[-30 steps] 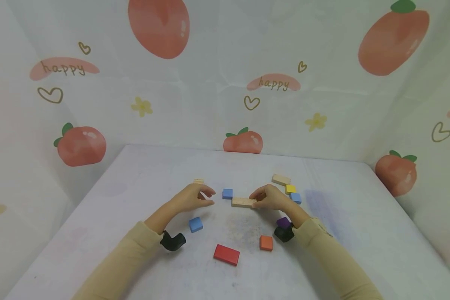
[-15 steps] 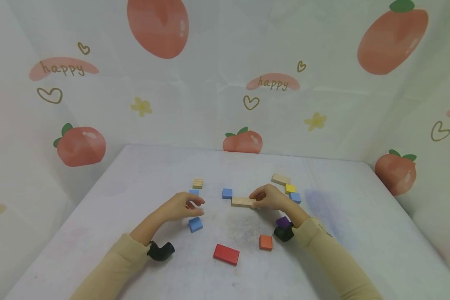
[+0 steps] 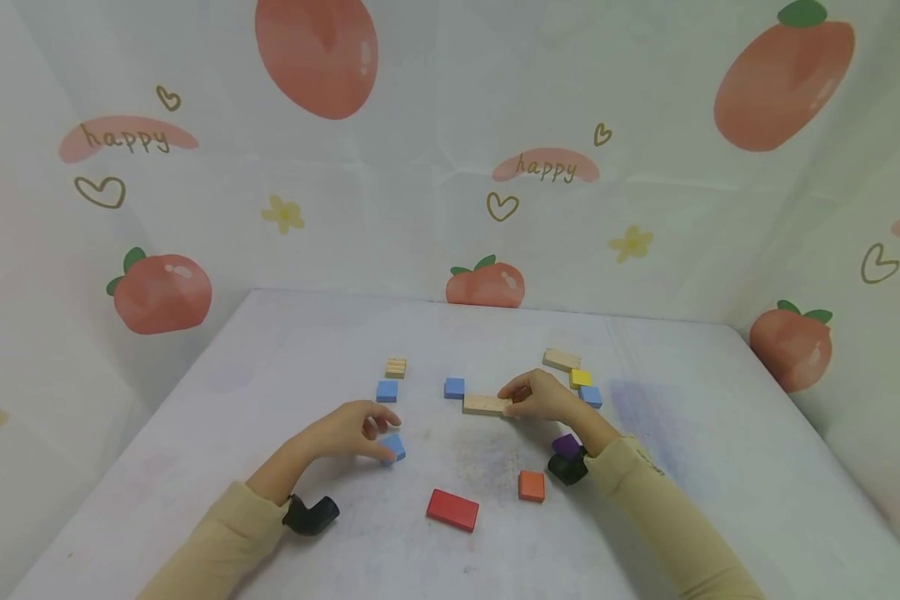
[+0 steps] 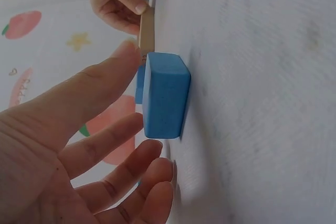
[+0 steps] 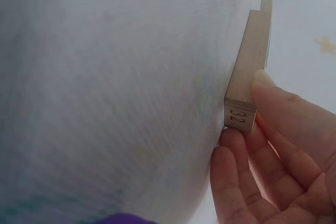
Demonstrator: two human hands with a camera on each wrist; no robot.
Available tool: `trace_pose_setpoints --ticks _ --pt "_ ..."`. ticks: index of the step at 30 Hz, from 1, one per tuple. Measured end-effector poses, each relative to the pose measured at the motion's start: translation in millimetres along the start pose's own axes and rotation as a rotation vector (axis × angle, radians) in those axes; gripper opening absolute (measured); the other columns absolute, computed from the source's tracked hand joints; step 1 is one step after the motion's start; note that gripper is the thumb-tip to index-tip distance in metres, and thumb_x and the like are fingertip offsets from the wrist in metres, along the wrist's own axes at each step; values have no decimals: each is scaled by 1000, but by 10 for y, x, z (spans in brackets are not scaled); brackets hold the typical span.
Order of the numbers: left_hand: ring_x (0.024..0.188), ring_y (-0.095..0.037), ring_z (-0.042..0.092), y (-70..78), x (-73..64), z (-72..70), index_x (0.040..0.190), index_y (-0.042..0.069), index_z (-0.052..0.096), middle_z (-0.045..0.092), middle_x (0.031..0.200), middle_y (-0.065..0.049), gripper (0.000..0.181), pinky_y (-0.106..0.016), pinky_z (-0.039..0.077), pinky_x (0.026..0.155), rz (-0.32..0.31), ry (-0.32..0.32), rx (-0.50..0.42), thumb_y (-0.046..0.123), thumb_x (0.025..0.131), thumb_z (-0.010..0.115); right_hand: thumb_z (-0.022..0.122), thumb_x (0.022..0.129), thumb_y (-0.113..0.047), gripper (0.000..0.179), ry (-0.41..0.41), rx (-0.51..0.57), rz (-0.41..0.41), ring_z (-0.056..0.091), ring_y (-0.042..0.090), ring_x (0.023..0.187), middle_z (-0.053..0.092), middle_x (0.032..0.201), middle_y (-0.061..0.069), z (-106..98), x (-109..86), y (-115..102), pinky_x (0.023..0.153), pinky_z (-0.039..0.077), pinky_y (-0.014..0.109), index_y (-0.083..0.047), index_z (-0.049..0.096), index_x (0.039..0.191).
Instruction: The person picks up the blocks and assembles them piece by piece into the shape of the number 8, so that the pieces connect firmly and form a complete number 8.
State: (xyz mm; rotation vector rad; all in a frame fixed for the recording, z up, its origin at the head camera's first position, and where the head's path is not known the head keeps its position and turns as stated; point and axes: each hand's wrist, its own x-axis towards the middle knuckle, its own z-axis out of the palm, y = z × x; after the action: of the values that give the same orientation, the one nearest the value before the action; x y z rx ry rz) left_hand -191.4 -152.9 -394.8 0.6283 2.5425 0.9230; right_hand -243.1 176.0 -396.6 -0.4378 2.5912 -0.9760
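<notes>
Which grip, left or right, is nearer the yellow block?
Right. The right grip is just left of the yellow block, pinching a wooden block; the left grip is much farther left, at a blue block.

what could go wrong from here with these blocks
The left hand sits open around the nearest blue block with no clear pinch, so closing in off-centre might knock it askew. The right hand holds the wooden block marked 32, whose left end lies close to a second blue block; sliding it that way could push that one. The black right-wrist camera appears right by the purple block, so moving it might bump that block.
</notes>
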Motion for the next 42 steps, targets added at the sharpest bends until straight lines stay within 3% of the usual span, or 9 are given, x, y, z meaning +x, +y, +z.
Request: trace_pose_setpoints --ticks 15,19,33,42 --pt "78 -10 51 -41 -9 13 109 3 65 60 90 -3 42 -18 44 68 73 -24 -31 20 72 79 71 81 -14 26 -2 25 -2 57 15 85 68 99 11 1 -23 -19 75 51 27 -3 69 104" --pt "77 -9 50 -53 -11 12 107 2 65 59 88 -4 41 -17 44 68 97 -31 -38 18 72 80 72 81 -20 26 -13 24 -52 57 14 82 69 96 7 -25 -50 -21 73 51 25 -5 70 102" --pt "80 -12 54 -60 -6 -11 106 0 67 65 94 -5 39 -17 46 69 74 -27 -50 17 73 78 70 82 -13 25 0 5 -10 56 14 84 68 100 10 1 -9 -9 75 51 25 -3 69 105" --pt "76 -11 51 -21 48 -4 106 0 67 62 86 -4 35 -18 45 65 65 -18 -54 13 75 75 70 82 -13 25 -1 13 6 56 15 84 68 100 9 -4 -16 -9 77 52 28 -3 69 105"
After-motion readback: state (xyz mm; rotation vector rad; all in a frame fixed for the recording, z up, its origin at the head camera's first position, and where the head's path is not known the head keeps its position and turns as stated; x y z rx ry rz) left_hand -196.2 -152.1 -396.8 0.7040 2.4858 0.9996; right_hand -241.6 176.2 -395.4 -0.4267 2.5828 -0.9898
